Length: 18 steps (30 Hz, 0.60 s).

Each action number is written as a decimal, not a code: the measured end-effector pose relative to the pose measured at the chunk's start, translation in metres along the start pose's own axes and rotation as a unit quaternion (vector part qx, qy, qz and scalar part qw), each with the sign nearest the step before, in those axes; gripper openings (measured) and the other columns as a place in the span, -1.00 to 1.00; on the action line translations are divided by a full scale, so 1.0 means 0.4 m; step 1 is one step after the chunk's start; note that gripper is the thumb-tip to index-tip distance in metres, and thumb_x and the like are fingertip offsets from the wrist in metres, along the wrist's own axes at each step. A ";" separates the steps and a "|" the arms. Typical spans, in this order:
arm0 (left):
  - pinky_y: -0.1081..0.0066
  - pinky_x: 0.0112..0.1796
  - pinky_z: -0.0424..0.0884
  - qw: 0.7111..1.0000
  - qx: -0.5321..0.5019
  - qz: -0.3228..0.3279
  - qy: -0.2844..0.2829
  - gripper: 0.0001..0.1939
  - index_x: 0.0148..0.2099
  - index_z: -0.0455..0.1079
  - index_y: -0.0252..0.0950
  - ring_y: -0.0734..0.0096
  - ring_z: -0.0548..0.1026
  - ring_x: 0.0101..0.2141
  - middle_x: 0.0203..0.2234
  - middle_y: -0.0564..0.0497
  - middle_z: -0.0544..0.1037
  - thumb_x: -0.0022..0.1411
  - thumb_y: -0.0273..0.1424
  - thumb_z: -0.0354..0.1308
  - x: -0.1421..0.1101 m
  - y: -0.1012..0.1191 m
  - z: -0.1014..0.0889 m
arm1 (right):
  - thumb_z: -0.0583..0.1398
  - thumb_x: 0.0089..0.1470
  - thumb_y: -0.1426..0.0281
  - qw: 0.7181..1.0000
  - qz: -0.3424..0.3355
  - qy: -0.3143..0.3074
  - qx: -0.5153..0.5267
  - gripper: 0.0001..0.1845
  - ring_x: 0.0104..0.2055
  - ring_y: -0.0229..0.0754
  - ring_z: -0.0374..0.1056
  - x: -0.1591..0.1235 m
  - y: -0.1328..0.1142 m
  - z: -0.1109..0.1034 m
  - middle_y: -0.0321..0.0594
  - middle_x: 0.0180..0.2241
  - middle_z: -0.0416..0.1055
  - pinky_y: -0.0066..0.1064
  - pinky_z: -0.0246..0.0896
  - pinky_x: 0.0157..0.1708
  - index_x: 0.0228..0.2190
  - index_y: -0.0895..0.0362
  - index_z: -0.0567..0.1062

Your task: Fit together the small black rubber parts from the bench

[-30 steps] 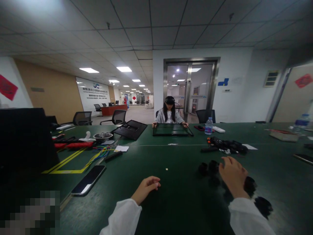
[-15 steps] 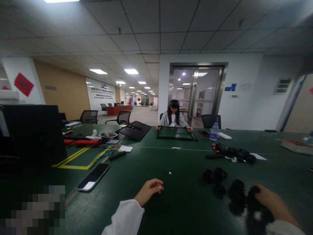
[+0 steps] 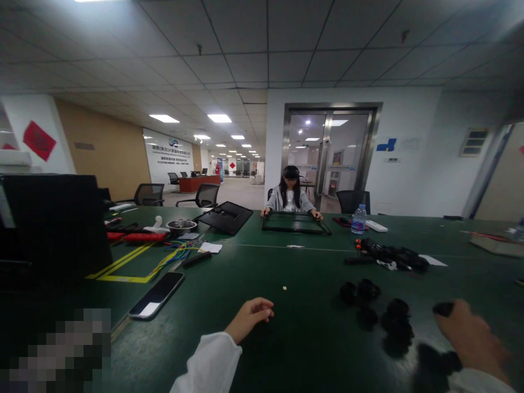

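My left hand (image 3: 250, 321) rests on the green table (image 3: 311, 349), its fingers loosely bent with nothing between them. A small pale square piece (image 3: 285, 288) lies a little beyond its fingertips. At the right, my right hand (image 3: 470, 330) is closed on a small black rounded part (image 3: 443, 309), blurred by motion, and hangs just over the table. Left of that hand sit several more dark rounded parts (image 3: 397, 327), clustered in small groups. Others (image 3: 434, 363) lie below it, partly hidden by the wrist and sleeve. The dim light hides what kind they are.
Across the table a person (image 3: 290, 194) holds a black rectangular frame (image 3: 297, 230). A phone (image 3: 158, 296), coloured wires (image 3: 178, 254), a metal bowl (image 3: 181, 226) and a black panel (image 3: 225, 218) lie left. A water bottle (image 3: 358, 220) and tangled black items (image 3: 393, 255) stand right.
My right hand has lifted and shifted right, carrying a black rounded part away from the cluster. My left hand has stayed in place.
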<state>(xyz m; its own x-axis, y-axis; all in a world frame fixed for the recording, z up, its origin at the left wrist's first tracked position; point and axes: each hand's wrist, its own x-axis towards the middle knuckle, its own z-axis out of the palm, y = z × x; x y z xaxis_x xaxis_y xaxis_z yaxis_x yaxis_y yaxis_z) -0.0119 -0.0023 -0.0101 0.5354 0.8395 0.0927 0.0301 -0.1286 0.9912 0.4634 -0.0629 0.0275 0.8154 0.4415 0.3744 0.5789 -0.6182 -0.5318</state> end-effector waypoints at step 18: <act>0.47 -0.42 0.26 0.995 0.071 0.053 0.047 -0.46 -0.04 0.19 -0.21 0.50 0.36 -0.42 -0.18 -0.03 0.32 -0.12 -0.39 0.23 -0.001 -0.008 0.012 | 0.21 -0.26 0.21 0.691 -0.101 -0.503 0.510 -0.54 -0.25 -0.11 0.31 -0.628 -0.437 0.089 -0.23 -0.28 0.33 -0.31 0.29 -0.36 -0.26 0.08 0.26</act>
<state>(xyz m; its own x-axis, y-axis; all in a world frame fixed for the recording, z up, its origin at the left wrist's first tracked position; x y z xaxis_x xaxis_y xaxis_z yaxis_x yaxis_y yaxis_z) -0.0082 -0.0046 -0.0137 0.4616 0.8617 0.2106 0.0996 -0.2862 0.9530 0.1570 -0.0425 -0.0007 0.0075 0.9972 0.0747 -0.0399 0.0750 -0.9964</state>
